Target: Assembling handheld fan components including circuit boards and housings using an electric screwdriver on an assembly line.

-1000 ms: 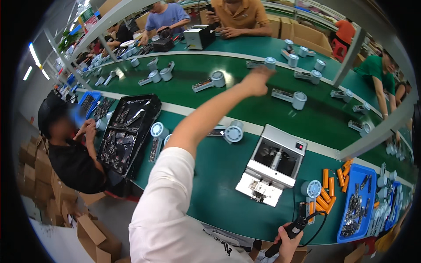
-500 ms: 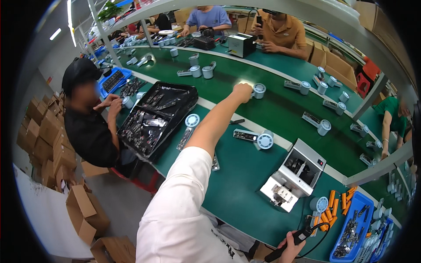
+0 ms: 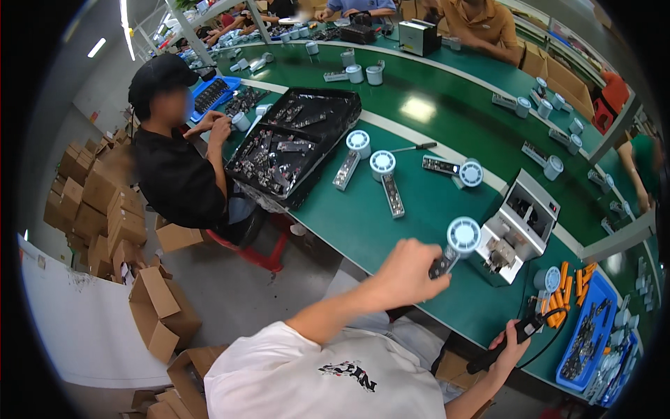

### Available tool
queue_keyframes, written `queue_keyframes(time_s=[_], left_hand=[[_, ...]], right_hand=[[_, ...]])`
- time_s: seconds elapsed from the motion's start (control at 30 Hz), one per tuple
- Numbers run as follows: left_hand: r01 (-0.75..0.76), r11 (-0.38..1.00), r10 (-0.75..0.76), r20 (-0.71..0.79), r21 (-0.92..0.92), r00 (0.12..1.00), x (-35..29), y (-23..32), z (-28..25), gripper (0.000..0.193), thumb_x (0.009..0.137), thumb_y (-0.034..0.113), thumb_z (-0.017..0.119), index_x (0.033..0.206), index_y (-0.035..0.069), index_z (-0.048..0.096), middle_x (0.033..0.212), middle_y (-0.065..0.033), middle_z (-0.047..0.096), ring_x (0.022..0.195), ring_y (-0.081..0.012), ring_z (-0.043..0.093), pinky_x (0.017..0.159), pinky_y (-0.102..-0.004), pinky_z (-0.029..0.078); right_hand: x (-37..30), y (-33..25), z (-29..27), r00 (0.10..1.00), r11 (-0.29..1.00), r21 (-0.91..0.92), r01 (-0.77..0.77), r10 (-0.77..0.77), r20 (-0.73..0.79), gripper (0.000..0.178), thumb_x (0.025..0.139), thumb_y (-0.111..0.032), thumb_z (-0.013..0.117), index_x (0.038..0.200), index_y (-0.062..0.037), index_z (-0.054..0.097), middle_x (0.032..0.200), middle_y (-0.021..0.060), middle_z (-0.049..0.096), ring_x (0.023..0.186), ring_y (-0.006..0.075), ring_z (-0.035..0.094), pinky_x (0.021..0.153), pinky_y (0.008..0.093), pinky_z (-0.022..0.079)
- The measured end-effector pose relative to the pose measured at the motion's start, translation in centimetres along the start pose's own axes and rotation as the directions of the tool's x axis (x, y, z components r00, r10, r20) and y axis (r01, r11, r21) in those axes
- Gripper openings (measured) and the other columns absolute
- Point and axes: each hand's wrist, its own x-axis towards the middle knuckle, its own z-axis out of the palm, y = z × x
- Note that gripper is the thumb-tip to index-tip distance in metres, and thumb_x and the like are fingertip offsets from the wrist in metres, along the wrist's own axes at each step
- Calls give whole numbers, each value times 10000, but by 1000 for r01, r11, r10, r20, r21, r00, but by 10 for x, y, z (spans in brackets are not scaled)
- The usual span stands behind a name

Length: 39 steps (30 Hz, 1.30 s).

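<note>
My left hand [image 3: 413, 271] is closed around the handle of a light-blue handheld fan [image 3: 463, 234]. The fan's round head points up and away from me, in front of the silver screw feeder [image 3: 520, 227]. At the lower right, my right hand [image 3: 511, 350] grips a black corded electric screwdriver [image 3: 481, 362] near the table edge. Three similar fans lie on the green table: one fan [image 3: 359, 141] beside the black tray, a second fan [image 3: 382, 163] and a third fan [image 3: 471, 174]. Their handles show exposed circuit boards. Past them lies a thin dark screwdriver [image 3: 417, 147].
A black parts tray [image 3: 342, 133] stands left, beside a seated co-worker [image 3: 174, 153]. To the right are orange cylindrical cells [image 3: 568, 288], another fan [image 3: 549, 279] and a blue tray [image 3: 574, 382]. Beyond the table runs a green conveyor [image 3: 464, 129] carrying fans; co-workers sit across it.
My left hand has come back from the conveyor toward me, bringing a fan. My right hand still holds the electric screwdriver. The whole view has shifted.
</note>
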Motion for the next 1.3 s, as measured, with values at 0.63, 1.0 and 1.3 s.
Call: queue_keyframes(time_s=[0.63,1.0,1.3], left_hand=[[209,974,-208,-22,85,978,-55,-18,45,391,770,264,808,861,-46,588,773,-227,662,696,-416,652,640,-488,525],[-441,889,449,-46,120,893,-84,-76,64,692,744,233,834,1342,5,569,1340,-242,540,1182,-399,582,989,-454,510],[-485,863,497,-69,142,865,-73,-77,79,693,720,251,854,1329,40,599,1294,-181,549,1199,-392,543,975,-467,502]], right_hand=[[-7,7,-2,999,993,-115,30,-26,35,272,892,-156,750,999,-49,524,654,29,507,490,107,479,416,251,401],[0,-42,5,980,983,166,78,-106,167,163,990,-192,616,1014,-54,533,630,24,473,428,113,429,399,269,346],[-6,-144,103,768,746,442,498,-617,175,134,953,-136,649,931,-20,586,643,71,518,522,146,497,504,291,425]])
